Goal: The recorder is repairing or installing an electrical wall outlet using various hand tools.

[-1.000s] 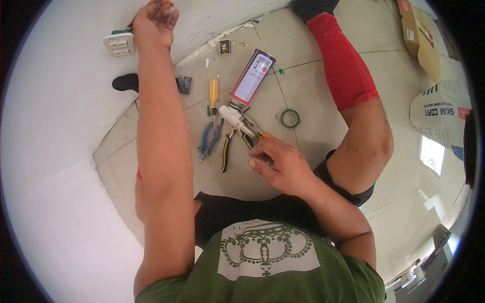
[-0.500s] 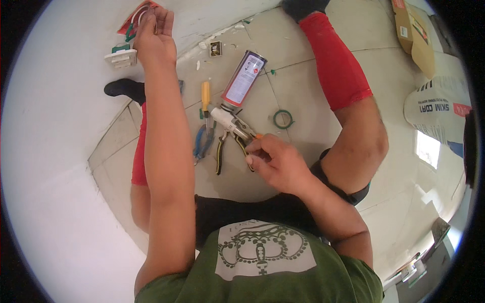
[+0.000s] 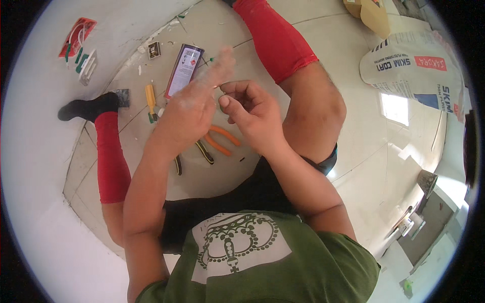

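Head view, left hand [image 3: 196,103] outstretched, right hand [image 3: 252,113] beside it, fingers [image 3: 246,89] curled

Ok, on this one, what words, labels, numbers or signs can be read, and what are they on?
White sack: large dark lettering, plus white lettering on a red patch; legible, but not copied out here.
Can: small red diamond sign; the fine print on its pale label is too small to read.
Green T-shirt: crown print; the marks along its edge are too unclear to read.
Small dark box: markings too small to read.
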`<action>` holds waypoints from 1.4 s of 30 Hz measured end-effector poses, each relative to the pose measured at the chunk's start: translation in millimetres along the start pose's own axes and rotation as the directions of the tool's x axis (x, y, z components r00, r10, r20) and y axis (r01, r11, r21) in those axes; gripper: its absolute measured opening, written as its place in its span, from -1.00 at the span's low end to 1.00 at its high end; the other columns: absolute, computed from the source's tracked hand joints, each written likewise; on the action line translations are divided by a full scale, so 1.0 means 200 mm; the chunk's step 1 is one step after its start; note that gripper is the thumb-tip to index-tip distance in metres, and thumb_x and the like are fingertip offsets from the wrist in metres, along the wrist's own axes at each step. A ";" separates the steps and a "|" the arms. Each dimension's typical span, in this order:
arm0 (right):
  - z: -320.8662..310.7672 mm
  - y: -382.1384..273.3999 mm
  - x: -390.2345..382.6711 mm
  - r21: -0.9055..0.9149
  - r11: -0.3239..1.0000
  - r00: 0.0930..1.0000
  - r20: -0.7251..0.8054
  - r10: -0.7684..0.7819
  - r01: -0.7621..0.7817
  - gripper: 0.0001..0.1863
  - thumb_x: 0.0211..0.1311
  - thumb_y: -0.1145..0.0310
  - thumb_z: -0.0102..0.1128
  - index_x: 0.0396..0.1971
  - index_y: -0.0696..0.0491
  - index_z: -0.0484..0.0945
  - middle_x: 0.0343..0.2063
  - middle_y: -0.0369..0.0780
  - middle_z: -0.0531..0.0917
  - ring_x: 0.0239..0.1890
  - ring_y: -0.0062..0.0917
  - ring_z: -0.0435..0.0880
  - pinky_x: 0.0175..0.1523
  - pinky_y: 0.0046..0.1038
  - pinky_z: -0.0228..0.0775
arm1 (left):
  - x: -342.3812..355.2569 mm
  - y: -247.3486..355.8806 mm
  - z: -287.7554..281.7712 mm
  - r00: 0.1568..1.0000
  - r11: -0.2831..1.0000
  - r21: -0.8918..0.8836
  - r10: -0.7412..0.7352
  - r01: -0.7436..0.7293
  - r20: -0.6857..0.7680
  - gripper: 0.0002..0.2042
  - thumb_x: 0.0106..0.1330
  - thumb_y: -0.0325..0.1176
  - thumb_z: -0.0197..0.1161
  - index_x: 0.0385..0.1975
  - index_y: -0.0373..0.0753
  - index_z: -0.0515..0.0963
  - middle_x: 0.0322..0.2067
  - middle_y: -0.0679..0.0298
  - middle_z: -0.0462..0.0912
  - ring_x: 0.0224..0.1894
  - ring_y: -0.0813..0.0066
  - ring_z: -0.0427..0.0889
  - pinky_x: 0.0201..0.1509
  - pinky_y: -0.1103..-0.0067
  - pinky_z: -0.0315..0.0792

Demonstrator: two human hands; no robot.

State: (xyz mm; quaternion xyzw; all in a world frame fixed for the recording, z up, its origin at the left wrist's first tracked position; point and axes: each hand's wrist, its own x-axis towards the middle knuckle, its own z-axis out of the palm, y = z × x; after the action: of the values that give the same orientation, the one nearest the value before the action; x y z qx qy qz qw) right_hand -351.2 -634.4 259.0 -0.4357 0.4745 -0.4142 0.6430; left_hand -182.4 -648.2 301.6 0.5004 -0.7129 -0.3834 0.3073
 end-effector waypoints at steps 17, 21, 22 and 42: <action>0.01 0.02 0.00 -0.211 0.977 0.989 -0.147 -0.017 -0.014 -0.76 0.27 0.32 0.36 -0.43 0.18 0.56 -0.59 -0.18 0.57 -0.56 -0.50 0.54 -0.40 -0.35 0.39 | -0.07 0.07 0.11 0.998 0.972 0.228 0.056 -0.053 -0.006 -0.22 0.20 -0.71 0.02 0.52 -0.13 0.13 -0.01 -0.13 0.62 -0.01 -0.11 0.63 0.07 0.25 0.54; -0.03 0.01 0.03 0.231 0.948 0.969 -0.057 0.238 -0.219 -0.75 0.33 0.30 0.33 -0.45 0.14 0.56 -0.60 -0.32 0.54 -0.60 -0.66 0.48 -0.50 -0.52 0.33 | -0.05 0.02 0.14 0.991 0.968 -0.243 -0.093 0.066 -0.099 -0.30 0.25 -0.70 0.11 0.46 -0.26 0.20 0.01 -0.02 0.67 -0.01 0.11 0.70 0.10 0.37 0.57; -0.02 0.00 0.04 0.236 0.947 0.970 -0.053 0.236 -0.217 -0.75 0.33 0.30 0.33 -0.45 0.14 0.56 -0.60 -0.32 0.54 -0.60 -0.66 0.48 -0.50 -0.52 0.33 | -0.04 0.00 0.15 0.955 0.781 -0.615 -0.252 0.107 -0.154 -0.39 0.30 -0.69 0.16 0.40 -0.31 0.30 0.00 0.06 0.70 0.00 0.23 0.72 0.13 0.43 0.57; -0.09 -0.03 0.04 0.333 0.930 0.969 -0.131 0.208 -0.155 -0.82 0.36 0.34 0.32 -0.33 0.13 0.57 -0.47 -0.27 0.62 -0.51 -0.66 0.53 -0.45 -0.56 0.43 | 0.08 -0.06 0.22 0.953 0.745 -0.654 -0.277 0.133 -0.121 -0.82 0.38 -0.43 0.35 -0.10 -0.35 0.65 -0.29 0.27 0.70 -0.29 0.56 0.69 -0.18 0.59 0.62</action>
State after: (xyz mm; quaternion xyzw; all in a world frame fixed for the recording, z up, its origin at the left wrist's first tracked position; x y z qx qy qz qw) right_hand -366.6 -647.0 259.0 -0.2441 0.4905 -0.4588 0.6995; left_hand -217.9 -656.4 268.5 0.4792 -0.4434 -0.5791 0.4883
